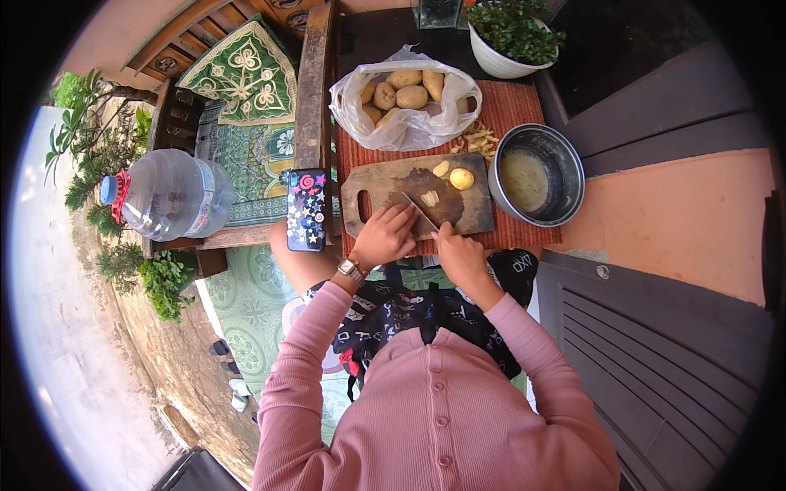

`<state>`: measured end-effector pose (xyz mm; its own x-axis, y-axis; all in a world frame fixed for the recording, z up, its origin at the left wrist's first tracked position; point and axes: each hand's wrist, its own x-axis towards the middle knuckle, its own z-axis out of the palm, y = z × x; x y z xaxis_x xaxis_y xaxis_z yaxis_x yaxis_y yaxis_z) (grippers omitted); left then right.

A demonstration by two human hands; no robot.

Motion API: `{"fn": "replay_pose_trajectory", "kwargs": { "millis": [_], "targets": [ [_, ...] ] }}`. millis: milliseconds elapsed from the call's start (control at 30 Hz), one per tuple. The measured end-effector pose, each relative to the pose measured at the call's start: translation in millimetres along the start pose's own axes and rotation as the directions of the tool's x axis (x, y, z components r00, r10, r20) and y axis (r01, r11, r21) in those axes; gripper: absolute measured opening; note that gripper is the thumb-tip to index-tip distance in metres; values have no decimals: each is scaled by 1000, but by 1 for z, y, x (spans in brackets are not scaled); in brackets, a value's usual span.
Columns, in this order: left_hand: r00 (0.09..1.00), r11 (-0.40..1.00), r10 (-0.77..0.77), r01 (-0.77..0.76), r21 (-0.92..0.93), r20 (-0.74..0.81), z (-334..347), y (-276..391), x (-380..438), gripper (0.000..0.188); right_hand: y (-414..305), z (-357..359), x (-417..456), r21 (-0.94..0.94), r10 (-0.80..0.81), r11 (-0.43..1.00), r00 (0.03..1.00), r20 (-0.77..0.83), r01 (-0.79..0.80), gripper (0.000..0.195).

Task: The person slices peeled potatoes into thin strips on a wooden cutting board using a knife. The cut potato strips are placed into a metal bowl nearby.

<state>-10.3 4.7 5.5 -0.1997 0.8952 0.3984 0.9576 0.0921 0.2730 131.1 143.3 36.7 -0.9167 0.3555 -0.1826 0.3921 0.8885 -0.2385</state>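
Observation:
My right hand (pixel 459 255) grips a knife (pixel 421 211), its blade slanting up and left across a wooden cutting board (pixel 384 178). Close against the blade's left side, my left hand (pixel 388 232) rests fingers down on the board. Whatever lies under those fingers is hidden. Several thin cut potato strips (pixel 430 198) lie just right of the blade. Farther back on the wet-stained wood are a peeled potato piece (pixel 462 178) with a yellow rounded face and a pale flat slice (pixel 441 169).
An open plastic bag (pixel 350 113) holds several unpeeled potatoes (pixel 412 97). Peelings (pixel 478 141) lie beside a metal pot (pixel 574 205) with cloudy liquid. A phone in a star-patterned case (pixel 306 210) sits left. Beyond are a large water bottle (pixel 169 193) and a potted plant (pixel 516 37).

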Motion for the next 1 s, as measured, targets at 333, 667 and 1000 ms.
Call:
{"fn": "replay_pose_trajectory", "kwargs": {
  "millis": [333,667,1000],
  "targets": [
    [1000,1000,9,-9,14,-9,0,0,0,46,-1,3,1,41,0,999,1000,-13,0,31],
    [997,996,-77,78,33,-32,0,9,-2,42,0,14,2,65,6,998,994,-106,1,31],
    [929,927,-360,367,81,-84,11,44,-17,48,-1,11,-7,101,45,994,996,-71,-38,32]
  ]
}}
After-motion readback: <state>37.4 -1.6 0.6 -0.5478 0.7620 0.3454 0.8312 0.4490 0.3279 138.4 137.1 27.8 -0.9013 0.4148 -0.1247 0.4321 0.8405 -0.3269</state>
